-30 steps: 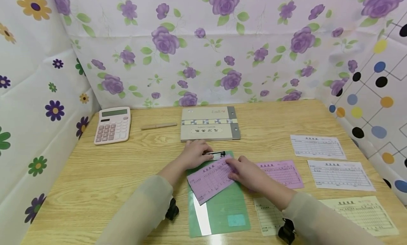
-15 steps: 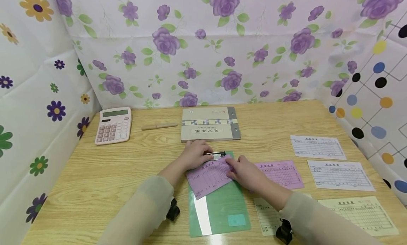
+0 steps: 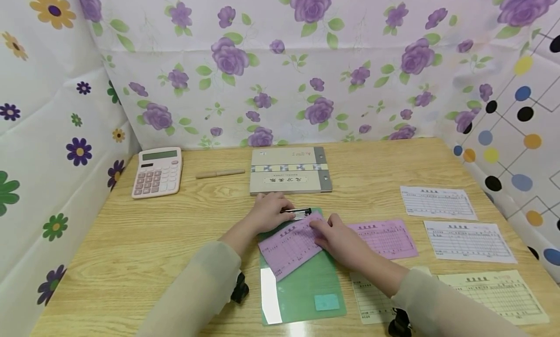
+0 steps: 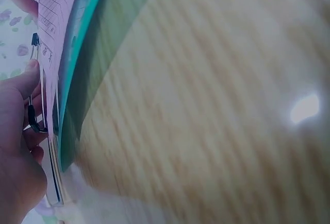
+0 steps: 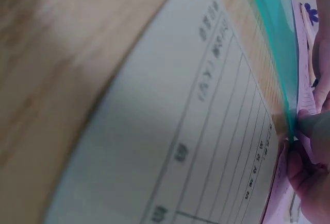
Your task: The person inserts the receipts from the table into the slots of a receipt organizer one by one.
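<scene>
A green translucent clip folder point(image 3: 302, 298) lies on the table in front of the person, a pale blue label on its lower right. At its top edge the left hand point(image 3: 271, 213) grips the black-tipped metal clip point(image 3: 302, 211); in the left wrist view its thumb presses along the clip point(image 4: 32, 100). Tilted over the folder is a purple printed form slip point(image 3: 290, 249). The right hand point(image 3: 343, 239) pinches this slip by its right end, thumb and fingers at the edge. The slip's top edge runs close beside the clip.
Right of the folder lie another purple slip point(image 3: 387, 237), two white slips point(image 3: 437, 202) and yellowish slips point(image 3: 490, 295), partly under the right forearm. Behind stand a ledger book point(image 3: 286, 169), a tan pen point(image 3: 220, 173) and a pink calculator point(image 3: 157, 172). Patterned cloth walls enclose the table.
The purple slip's lower left corner swung slightly upward, then back down toward the folder. Both hands have stayed nearly in place, the left on the clip, the right on the slip.
</scene>
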Motion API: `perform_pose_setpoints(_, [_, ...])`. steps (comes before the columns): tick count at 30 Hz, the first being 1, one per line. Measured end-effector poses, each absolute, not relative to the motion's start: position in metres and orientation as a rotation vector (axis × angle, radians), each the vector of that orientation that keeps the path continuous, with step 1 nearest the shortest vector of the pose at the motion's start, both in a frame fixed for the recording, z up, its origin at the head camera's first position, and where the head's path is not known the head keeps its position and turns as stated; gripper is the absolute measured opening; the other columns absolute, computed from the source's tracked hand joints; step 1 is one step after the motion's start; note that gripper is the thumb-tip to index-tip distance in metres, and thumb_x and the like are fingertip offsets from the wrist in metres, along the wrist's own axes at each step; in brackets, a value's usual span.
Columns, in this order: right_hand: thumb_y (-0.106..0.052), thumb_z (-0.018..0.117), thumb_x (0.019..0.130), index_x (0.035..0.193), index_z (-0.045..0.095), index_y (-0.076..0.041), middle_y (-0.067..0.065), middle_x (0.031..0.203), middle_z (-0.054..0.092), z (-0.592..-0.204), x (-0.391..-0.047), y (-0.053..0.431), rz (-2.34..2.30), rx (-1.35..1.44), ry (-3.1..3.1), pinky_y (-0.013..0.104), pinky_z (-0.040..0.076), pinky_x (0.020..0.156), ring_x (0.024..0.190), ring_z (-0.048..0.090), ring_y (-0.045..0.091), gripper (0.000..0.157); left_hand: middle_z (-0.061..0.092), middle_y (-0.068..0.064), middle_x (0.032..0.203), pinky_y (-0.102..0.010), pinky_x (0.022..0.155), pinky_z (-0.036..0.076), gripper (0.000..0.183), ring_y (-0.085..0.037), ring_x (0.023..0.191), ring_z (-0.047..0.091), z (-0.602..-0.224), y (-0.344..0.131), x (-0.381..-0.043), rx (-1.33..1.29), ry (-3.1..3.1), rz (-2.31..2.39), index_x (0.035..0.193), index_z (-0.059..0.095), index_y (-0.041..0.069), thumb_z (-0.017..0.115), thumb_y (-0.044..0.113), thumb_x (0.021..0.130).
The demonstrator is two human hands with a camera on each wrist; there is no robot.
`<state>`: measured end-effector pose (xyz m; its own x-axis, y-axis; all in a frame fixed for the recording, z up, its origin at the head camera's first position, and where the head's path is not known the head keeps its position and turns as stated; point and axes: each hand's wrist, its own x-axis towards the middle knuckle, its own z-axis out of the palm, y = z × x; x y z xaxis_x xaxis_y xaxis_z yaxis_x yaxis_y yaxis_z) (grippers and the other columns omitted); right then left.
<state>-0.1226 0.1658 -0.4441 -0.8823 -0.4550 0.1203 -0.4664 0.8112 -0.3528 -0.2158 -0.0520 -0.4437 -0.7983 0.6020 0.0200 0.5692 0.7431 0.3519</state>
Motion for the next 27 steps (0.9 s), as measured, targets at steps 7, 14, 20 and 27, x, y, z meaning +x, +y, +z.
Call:
perform_pose_setpoints(7, [-0.027, 0.062, 0.092, 0.132, 0.050, -0.010, 0.007, 0.089, 0.042, -0.439, -0.124, 0.159, 0.677, 0.533, -3.107, 0.026, 0.039, 0.051, 0.059, 0.044, 0.013, 0.046, 0.058, 0.006, 0.100, -0.043, 0.089, 0.028, 0.026, -0.016, 0.097, 0.052, -0.444, -0.053, -0.215, 0.945, 2.849, 0.514, 0.105, 0.069, 0.022, 0.059, 0.040, 0.091])
perform_pose_setpoints(14, [-0.034, 0.058, 0.093, 0.137, 0.046, -0.003, 0.010, 0.089, 0.043, -0.435, -0.128, 0.155, 0.682, 0.459, -3.181, 0.028, 0.040, 0.053, 0.061, 0.045, 0.015, 0.055, 0.058, 0.006, 0.100, -0.044, 0.090, 0.028, 0.027, -0.015, 0.098, 0.052, -0.444, -0.054, -0.215, 0.954, 2.865, 0.490, 0.107, 0.069, 0.023, 0.060, 0.042, 0.090])
perform_pose_setpoints(20, [-0.035, 0.058, 0.092, 0.138, 0.044, -0.001, 0.011, 0.090, 0.044, -0.437, -0.130, 0.154, 0.634, 0.468, -3.189, 0.028, 0.041, 0.053, 0.062, 0.045, 0.015, 0.059, 0.057, 0.006, 0.099, -0.042, 0.088, 0.029, 0.030, -0.015, 0.095, 0.051, -0.443, -0.052, -0.212, 0.937, 2.879, 0.460, 0.109, 0.068, 0.023, 0.060, 0.044, 0.089])
perform_pose_setpoints(27, [-0.035, 0.059, 0.092, 0.139, 0.040, 0.001, 0.013, 0.093, 0.044, -0.441, -0.130, 0.153, 0.637, 0.465, -3.198, 0.028, 0.042, 0.054, 0.063, 0.046, 0.015, 0.062, 0.056, 0.007, 0.096, -0.039, 0.086, 0.029, 0.032, -0.013, 0.091, 0.049, -0.443, -0.050, -0.210, 0.939, 2.896, 0.446, 0.110, 0.068, 0.023, 0.060, 0.044, 0.088])
